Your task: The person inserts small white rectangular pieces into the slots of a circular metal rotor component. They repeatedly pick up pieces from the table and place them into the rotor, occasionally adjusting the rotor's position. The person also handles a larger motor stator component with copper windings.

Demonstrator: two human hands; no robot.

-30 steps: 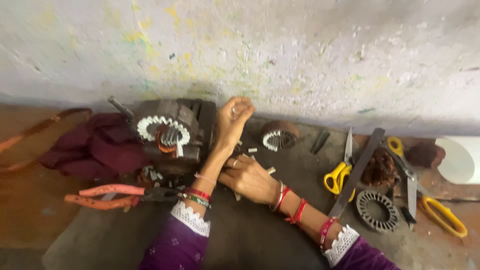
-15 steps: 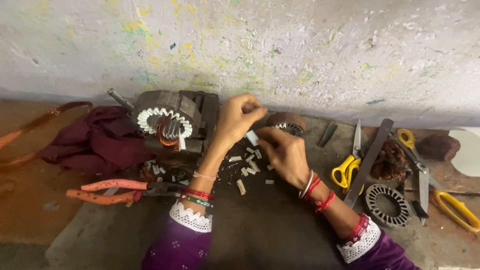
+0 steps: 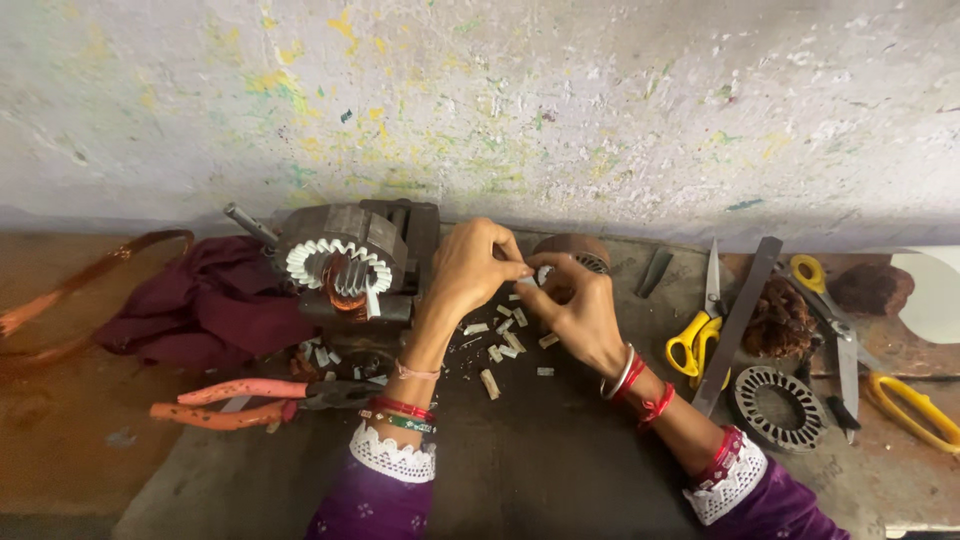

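Note:
My left hand (image 3: 475, 268) and my right hand (image 3: 572, 308) meet above the dark mat (image 3: 540, 450), fingertips pinched together on a small white paper strip (image 3: 527, 281). Several more small white strips (image 3: 505, 340) lie scattered on the mat just below the hands. Left of my left hand stands a motor stator (image 3: 345, 265) with white slot liners and copper winding. A second round stator (image 3: 572, 248) sits partly hidden behind my right hand.
Orange-handled pliers (image 3: 240, 400) lie at the front left beside a maroon cloth (image 3: 205, 300). To the right are yellow scissors (image 3: 700, 330), a flat metal file (image 3: 738, 320), a ring-shaped stator core (image 3: 780, 405), a tangle of copper wire (image 3: 778, 318) and another pair of yellow scissors (image 3: 890, 385).
My right hand has moved up from beside my left forearm to meet the left fingertips. Both hands now pinch a small white strip together.

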